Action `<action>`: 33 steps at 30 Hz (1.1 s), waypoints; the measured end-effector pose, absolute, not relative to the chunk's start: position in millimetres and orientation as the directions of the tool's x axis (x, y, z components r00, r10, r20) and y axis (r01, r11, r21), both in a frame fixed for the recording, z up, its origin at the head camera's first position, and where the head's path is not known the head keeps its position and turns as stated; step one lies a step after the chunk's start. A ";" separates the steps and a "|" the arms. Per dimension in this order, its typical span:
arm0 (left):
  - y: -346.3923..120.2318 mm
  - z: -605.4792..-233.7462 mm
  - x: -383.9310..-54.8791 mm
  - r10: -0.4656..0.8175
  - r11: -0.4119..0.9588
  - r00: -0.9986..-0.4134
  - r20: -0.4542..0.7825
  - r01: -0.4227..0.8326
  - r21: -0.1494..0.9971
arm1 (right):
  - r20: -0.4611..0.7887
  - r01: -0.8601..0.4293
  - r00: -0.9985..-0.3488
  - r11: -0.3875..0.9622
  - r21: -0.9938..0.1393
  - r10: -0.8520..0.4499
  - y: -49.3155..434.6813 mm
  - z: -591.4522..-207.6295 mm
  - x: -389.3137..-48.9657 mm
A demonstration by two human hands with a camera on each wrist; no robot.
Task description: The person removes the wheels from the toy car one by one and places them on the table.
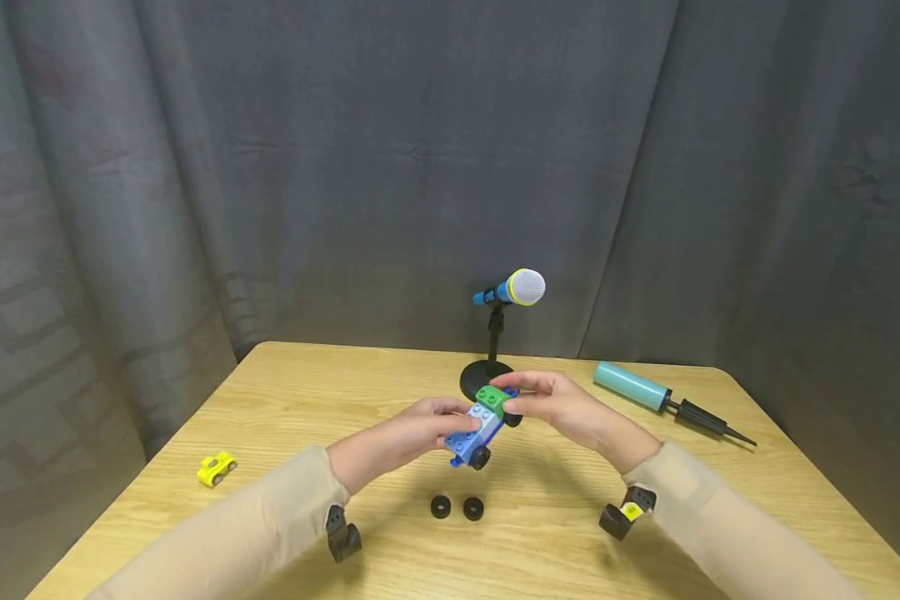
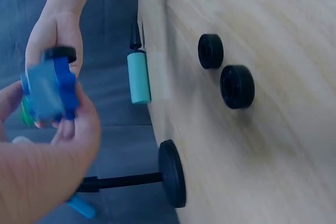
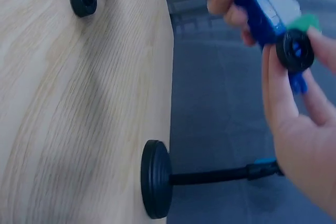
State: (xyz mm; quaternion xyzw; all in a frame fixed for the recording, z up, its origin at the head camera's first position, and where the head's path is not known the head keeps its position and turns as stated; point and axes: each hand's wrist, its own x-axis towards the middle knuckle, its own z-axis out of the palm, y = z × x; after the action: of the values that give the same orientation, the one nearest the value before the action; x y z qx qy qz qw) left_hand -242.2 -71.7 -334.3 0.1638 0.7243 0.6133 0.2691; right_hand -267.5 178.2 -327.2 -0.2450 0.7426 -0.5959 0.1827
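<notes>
Both hands hold a toy car (image 1: 465, 442) built of blue, light blue and green bricks, raised above the table and tilted. My left hand (image 1: 420, 433) pinches its light blue end between thumb and fingers. At the green brick (image 1: 492, 398) on the far end, my right hand (image 1: 566, 408) has thumb and fingers around the car. Two black wheels show on the car's right side; in the right wrist view, one wheel (image 3: 295, 51) sits between the right thumb and fingers. Two loose black wheels, a left one (image 1: 440, 507) and a right one (image 1: 473, 508), lie on the table below.
A blue toy microphone (image 1: 527, 287) on a black stand (image 1: 495, 337) is behind the hands. To the right lies a teal hand pump (image 1: 630, 386) with a black nozzle. A small yellow toy car (image 1: 217, 468) rests at left. Grey curtains (image 1: 420, 167) hang behind the wooden table (image 1: 322, 375).
</notes>
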 end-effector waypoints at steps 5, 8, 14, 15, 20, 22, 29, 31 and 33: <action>-65.8 -332.2 -243.2 0.457 0.345 -0.884 -0.097 0.075 0.936 | -0.001 -0.114 -0.890 0.226 -0.967 -0.456 168.7 -321.0 -261.4; -62.2 -331.1 -244.0 0.433 0.397 -0.901 -0.036 0.154 0.905 | 0.001 -0.103 -0.917 0.233 -0.967 -0.399 161.2 -317.6 -257.8; -60.6 -333.7 -245.4 0.451 0.422 -0.893 0.000 0.213 0.881 | 0.015 -0.110 -0.931 0.242 -0.964 -0.364 154.9 -313.9 -252.2; -60.8 -333.8 -245.4 0.452 0.423 -0.892 0.002 0.217 0.880 | 0.016 -0.110 -0.930 0.239 -0.965 -0.367 156.1 -313.7 -252.2; -61.9 -332.4 -245.3 0.419 0.432 -0.907 0.030 0.228 0.873 | -0.007 -0.065 -0.926 0.175 -0.982 -0.379 162.1 -312.1 -252.5; -62.3 -332.0 -246.0 0.407 0.428 -0.913 0.038 0.227 0.875 | -0.027 -0.034 -0.920 0.150 -0.988 -0.392 162.8 -311.1 -251.2; -63.4 -331.4 -248.7 0.394 0.450 -0.916 0.072 0.261 0.854 | -0.021 -0.057 -0.890 0.157 -0.986 -0.455 160.1 -312.5 -244.3; -62.9 -330.9 -248.4 0.390 0.453 -0.918 0.071 0.259 0.853 | -0.005 -0.072 -0.902 0.161 -0.984 -0.431 158.2 -313.4 -243.3; -62.3 -330.7 -247.8 0.391 0.456 -0.918 0.072 0.261 0.851 | 0.006 -0.074 -0.917 0.156 -0.985 -0.398 156.5 -314.2 -242.7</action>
State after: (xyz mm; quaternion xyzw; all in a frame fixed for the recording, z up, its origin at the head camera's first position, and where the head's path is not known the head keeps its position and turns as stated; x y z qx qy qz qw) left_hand -247.8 -62.3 -330.7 0.1915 0.8505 0.4853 0.0668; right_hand -242.7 156.5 -314.2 -0.1575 0.7492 -0.6304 0.1285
